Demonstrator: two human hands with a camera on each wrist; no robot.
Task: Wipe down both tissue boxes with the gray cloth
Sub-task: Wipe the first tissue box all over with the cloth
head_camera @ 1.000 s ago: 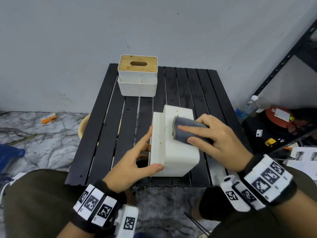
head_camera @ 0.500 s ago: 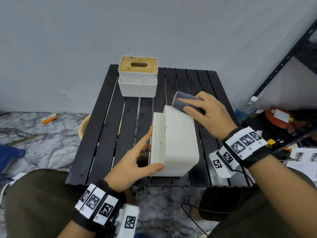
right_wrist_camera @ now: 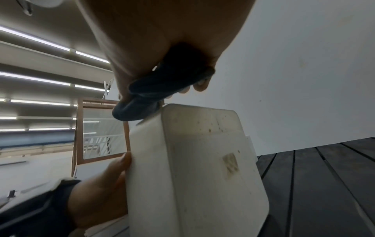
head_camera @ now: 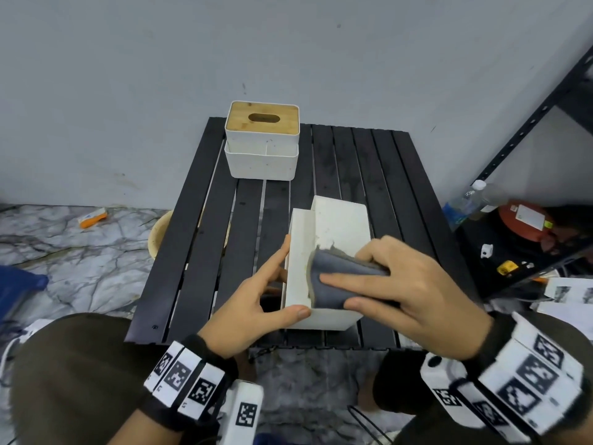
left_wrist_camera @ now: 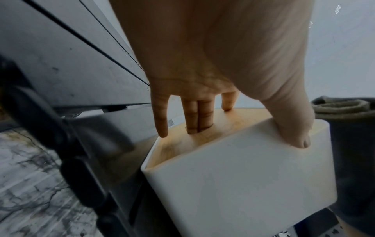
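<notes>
Dragging the gray cloth [head_camera: 340, 281] back toward you, your right hand [head_camera: 414, 293] has come from the far edge of the near tissue box [head_camera: 337, 226] to its near end, fingers extended and pressing the folded cloth flat. Your left hand [head_camera: 256, 306] still steadies that tipped box, thumb curled onto its near face, two fingers in the slot. That upturned side looks nearly covered; the upright tissue box [head_camera: 262, 149] at the back of the table [head_camera: 369, 162] awaits wiping.
</notes>
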